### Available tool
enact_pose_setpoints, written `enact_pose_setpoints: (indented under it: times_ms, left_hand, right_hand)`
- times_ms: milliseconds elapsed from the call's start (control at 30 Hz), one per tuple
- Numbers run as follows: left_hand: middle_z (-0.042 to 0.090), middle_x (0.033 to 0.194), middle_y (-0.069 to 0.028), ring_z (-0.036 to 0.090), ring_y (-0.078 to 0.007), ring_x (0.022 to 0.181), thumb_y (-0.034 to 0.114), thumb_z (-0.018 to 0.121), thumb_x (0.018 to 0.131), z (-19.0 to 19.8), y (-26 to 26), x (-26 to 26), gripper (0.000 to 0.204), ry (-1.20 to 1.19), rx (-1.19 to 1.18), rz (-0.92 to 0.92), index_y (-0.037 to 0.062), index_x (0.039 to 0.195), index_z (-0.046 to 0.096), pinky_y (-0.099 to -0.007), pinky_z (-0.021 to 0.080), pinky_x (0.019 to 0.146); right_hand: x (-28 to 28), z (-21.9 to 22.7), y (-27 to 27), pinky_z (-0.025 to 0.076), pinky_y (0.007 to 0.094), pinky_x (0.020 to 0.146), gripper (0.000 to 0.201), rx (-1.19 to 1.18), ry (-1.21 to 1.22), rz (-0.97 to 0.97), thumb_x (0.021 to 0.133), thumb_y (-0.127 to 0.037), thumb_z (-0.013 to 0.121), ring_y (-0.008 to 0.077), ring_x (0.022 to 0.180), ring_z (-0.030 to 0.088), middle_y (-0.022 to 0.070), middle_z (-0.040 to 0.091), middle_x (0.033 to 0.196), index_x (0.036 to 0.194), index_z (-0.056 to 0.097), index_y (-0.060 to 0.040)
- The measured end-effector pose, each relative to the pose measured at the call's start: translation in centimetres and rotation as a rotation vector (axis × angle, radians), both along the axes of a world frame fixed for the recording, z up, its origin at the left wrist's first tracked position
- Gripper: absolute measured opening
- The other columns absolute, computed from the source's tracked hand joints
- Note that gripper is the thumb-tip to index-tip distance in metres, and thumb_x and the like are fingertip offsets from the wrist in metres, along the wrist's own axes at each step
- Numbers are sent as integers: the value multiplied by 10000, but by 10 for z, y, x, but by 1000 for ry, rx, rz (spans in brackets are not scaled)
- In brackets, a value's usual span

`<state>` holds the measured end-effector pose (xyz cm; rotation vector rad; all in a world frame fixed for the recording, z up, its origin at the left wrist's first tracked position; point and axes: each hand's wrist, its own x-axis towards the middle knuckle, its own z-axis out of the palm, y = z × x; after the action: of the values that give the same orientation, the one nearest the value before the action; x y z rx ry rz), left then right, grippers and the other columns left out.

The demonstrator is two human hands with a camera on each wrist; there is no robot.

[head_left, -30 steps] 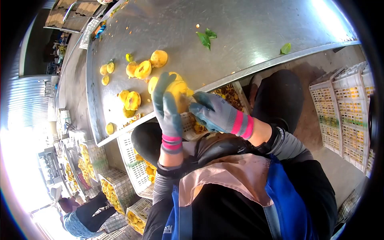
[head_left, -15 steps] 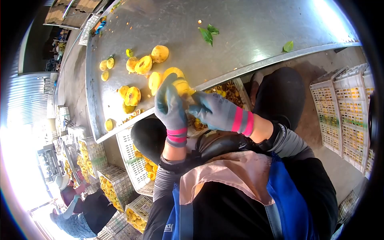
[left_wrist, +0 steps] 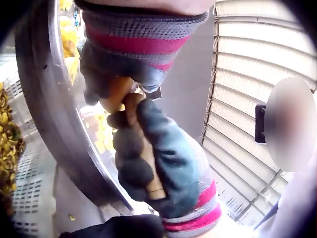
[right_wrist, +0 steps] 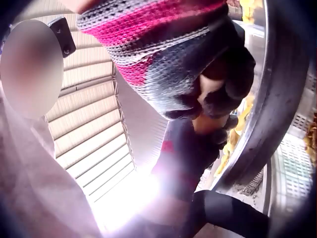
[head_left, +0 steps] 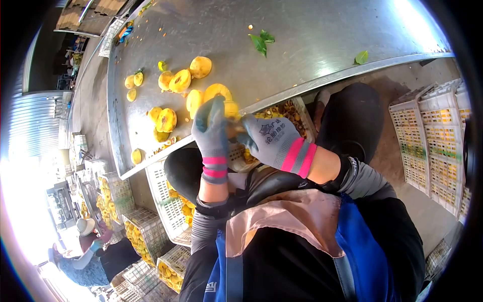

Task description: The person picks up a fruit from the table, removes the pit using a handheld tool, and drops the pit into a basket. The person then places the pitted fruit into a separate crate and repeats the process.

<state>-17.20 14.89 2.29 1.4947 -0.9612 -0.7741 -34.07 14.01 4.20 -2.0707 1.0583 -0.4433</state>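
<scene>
Both hands wear grey knit gloves with dark coated palms and pink-striped cuffs, and meet over the near table edge. My left hand point(head_left: 209, 128) holds a yellow peach half point(left_wrist: 117, 94), its fingers curled round the fruit. In my right hand point(head_left: 274, 138) is a tool with a wooden handle point(left_wrist: 154, 181), gripped in the fist with its front end at the peach; the tip is hidden. Just beyond the left fingers, a cut peach half point(head_left: 195, 103) and another half point(head_left: 217, 90) lie on the metal table point(head_left: 302, 55).
More peaches point(head_left: 180, 80) lie on the table's left, with green leaves point(head_left: 259, 44) farther back. A crate of pits and scraps point(head_left: 302, 113) stands under the edge; a white crate point(head_left: 168, 206) of peach halves is left of my knee. Stacked crates point(head_left: 427, 146) stand right. A person point(head_left: 85, 261) bends among crates.
My right hand has turned so the printed back of its glove shows. The left hand stays near the same spot with the peach half. The person in the background has shifted.
</scene>
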Motion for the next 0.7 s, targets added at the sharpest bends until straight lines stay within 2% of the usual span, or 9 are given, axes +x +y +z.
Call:
enact_pose_setpoints:
  times_ms: [100,200,300,400,500,533,700]
  left_hand:
    - [699,1103,-87,631,-110,904,131,628,968,5,5,-4,242,-117,-166,-31,-44,1134,652,-238,512,772]
    - [683,1121,-75,614,-84,847,19,625,891,12,8,-8,306,-20,-230,-69,-21,1193,652,-227,512,753]
    - [684,1119,-75,622,-95,870,76,636,915,11,9,-7,296,-93,-216,-83,-19,1195,656,-233,514,751]
    - [683,1127,-75,631,-106,889,169,640,944,3,4,-2,321,224,-152,-78,-25,1200,654,-244,516,745]
    - [685,1135,-77,638,-112,894,252,634,963,-3,5,-2,373,206,-51,-17,-34,1202,650,-252,517,737]
    - [688,1143,-83,635,-111,904,208,632,959,-12,4,1,346,252,-129,-14,-35,1204,649,-250,517,740]
    - [691,1146,-92,635,-113,912,105,643,928,-8,10,-5,313,-86,-230,6,-36,1208,647,-255,522,770]
  right_hand:
    - [-2,-6,2,506,500,728,287,0,-144,19,896,-251,610,402,850,656,208,675,873,1067,537,-33]
    - [1,-23,-1,506,502,694,284,35,-323,-2,908,-252,599,409,802,655,201,674,844,1065,536,-25]
    - [2,-28,-3,505,505,677,283,-29,-388,-5,920,-261,585,416,769,651,196,673,821,1063,539,-21]
    - [0,-9,0,503,475,664,250,7,-222,-12,954,-246,584,415,785,646,197,664,894,1092,555,-39]
    - [2,-2,3,510,481,656,254,13,-42,31,937,-232,591,416,769,647,189,667,890,1098,537,-43]
    - [2,-2,4,510,490,663,267,-11,-54,29,933,-260,588,413,772,652,194,671,871,1074,539,-39]
    - [7,-18,5,512,508,683,318,-48,-213,0,917,-323,591,408,789,661,202,682,842,1026,544,-28]
